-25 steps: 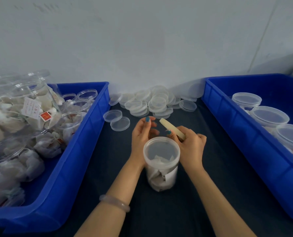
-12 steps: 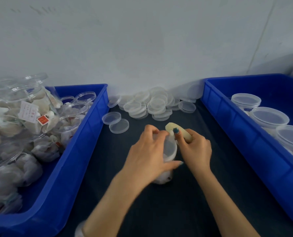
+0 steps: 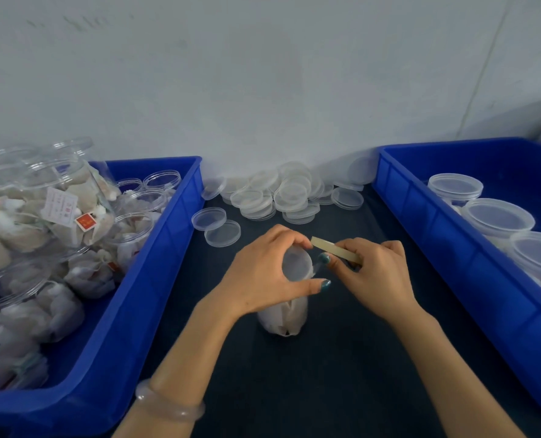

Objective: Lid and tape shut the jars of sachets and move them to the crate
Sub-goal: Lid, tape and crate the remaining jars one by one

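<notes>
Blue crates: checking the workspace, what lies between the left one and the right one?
Head view: loose lids heaped by the wall; nearer, the jar under the left hand, on dark cloth.

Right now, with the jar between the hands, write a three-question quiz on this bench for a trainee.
1. True or false: the left hand grips the top of the upright jar.
2. What does the right hand hold? A) a loose lid B) a tape roll C) a sachet
3. Fill in: the lidded jars stand in the crate on the person's ____ side.

Key: 1 true; 2 B; 3 right.
</notes>
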A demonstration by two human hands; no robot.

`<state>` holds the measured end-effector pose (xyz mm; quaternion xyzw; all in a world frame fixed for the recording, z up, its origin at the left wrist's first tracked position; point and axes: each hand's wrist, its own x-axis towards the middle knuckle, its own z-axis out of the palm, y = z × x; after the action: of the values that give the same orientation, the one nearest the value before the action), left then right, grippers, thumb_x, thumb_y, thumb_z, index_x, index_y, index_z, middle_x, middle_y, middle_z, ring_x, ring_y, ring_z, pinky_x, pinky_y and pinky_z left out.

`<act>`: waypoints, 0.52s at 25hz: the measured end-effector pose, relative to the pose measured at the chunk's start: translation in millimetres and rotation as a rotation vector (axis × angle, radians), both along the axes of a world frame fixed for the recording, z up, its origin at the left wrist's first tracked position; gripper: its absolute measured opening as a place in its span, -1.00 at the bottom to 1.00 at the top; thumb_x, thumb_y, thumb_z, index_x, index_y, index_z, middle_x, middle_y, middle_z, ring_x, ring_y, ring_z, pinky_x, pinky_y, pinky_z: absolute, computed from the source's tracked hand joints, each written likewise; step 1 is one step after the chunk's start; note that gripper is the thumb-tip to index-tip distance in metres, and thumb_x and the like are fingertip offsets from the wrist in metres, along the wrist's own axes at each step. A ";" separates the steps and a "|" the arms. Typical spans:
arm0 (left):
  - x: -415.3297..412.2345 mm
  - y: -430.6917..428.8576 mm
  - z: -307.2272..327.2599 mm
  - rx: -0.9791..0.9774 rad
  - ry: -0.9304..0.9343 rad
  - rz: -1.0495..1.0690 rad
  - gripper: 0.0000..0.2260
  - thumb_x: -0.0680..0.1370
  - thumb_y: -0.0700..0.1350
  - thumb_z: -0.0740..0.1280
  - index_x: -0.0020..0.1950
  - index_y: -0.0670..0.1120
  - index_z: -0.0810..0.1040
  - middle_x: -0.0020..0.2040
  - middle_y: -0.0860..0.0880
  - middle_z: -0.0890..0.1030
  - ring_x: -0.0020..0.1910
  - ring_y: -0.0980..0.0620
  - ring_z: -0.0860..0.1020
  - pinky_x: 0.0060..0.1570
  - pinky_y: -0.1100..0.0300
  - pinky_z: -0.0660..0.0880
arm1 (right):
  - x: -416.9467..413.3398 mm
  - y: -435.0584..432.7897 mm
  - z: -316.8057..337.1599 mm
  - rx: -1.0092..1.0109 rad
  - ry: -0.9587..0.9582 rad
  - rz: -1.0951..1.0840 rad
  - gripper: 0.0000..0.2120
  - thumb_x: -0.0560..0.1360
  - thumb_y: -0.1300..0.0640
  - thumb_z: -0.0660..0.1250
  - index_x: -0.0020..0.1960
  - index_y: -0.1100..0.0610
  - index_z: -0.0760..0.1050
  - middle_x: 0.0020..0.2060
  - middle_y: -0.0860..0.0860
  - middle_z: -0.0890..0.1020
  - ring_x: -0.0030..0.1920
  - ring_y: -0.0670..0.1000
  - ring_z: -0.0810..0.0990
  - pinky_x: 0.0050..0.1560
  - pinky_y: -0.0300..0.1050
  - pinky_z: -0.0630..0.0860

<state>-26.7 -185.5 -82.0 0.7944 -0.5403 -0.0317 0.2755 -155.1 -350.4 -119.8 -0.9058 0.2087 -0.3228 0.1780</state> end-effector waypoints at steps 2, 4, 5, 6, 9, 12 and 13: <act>-4.8 -2.1 -3.2 -0.021 -0.062 0.027 -0.49 0.39 0.33 0.44 0.23 0.13 0.49 0.16 0.25 0.42 0.14 0.25 0.42 0.12 0.18 0.43 | 1.0 3.5 1.2 -0.034 -0.009 -0.035 -0.67 0.48 -0.27 0.18 -0.09 -0.10 0.60 -0.40 -0.15 0.53 -0.36 -0.14 0.46 -0.07 -0.06 0.21; -4.3 -1.5 -0.1 -0.039 -0.061 0.006 -0.55 0.40 0.22 0.49 0.21 0.10 0.51 0.14 0.22 0.46 0.13 0.23 0.44 0.15 0.16 0.44 | 2.5 9.2 1.4 -0.055 -0.018 -0.071 -0.71 0.49 -0.24 0.21 -0.15 -0.08 0.58 -0.44 -0.14 0.50 -0.40 -0.14 0.42 -0.08 -0.05 0.22; -3.5 -1.0 2.4 -0.047 -0.045 -0.007 -0.57 0.40 0.14 0.50 0.22 0.09 0.51 0.14 0.22 0.49 0.15 0.22 0.45 0.18 0.14 0.43 | 3.4 12.4 1.2 -0.059 -0.032 -0.088 -0.71 0.49 -0.23 0.23 -0.18 -0.07 0.58 -0.45 -0.14 0.49 -0.41 -0.14 0.41 -0.09 -0.04 0.24; -3.5 -1.1 4.4 -0.048 -0.053 -0.010 -0.56 0.41 0.08 0.49 0.24 0.08 0.49 0.16 0.21 0.51 0.18 0.21 0.46 0.21 0.11 0.43 | 4.3 15.5 0.5 -0.062 -0.050 -0.104 -0.71 0.49 -0.22 0.24 -0.20 -0.06 0.58 -0.45 -0.13 0.49 -0.42 -0.13 0.40 -0.09 -0.02 0.25; -11.0 -7.1 0.0 -0.018 -0.215 0.113 -0.48 0.42 0.14 0.41 0.33 0.05 0.40 0.23 0.17 0.50 0.26 0.13 0.44 0.27 0.04 0.39 | 5.6 22.6 -3.2 -0.050 -0.085 -0.138 -0.71 0.50 -0.20 0.25 -0.21 -0.04 0.59 -0.44 -0.13 0.50 -0.43 -0.11 0.40 -0.08 -0.01 0.27; -15.2 -11.7 -11.0 0.079 -0.230 0.333 -0.32 0.43 0.38 0.30 0.40 0.00 0.33 0.32 0.05 0.39 0.30 0.03 0.40 0.14 0.08 0.41 | 5.7 23.6 -4.1 -0.029 -0.120 -0.164 -0.71 0.50 -0.18 0.26 -0.23 -0.03 0.59 -0.45 -0.14 0.49 -0.43 -0.11 0.40 -0.07 -0.03 0.26; -14.9 -13.3 -12.7 0.102 -0.214 0.354 -0.32 0.43 0.41 0.28 0.38 0.00 0.33 0.30 0.04 0.40 0.27 0.02 0.41 0.03 0.10 0.40 | 5.8 23.0 -3.5 -0.028 -0.120 -0.179 -0.70 0.50 -0.18 0.25 -0.24 -0.02 0.59 -0.45 -0.14 0.49 -0.43 -0.11 0.41 -0.07 -0.03 0.25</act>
<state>-41.6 -198.8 -94.7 0.8886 -0.4163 0.0744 0.1774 -149.3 -327.4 -123.3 -0.8650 0.2732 -0.3940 0.1481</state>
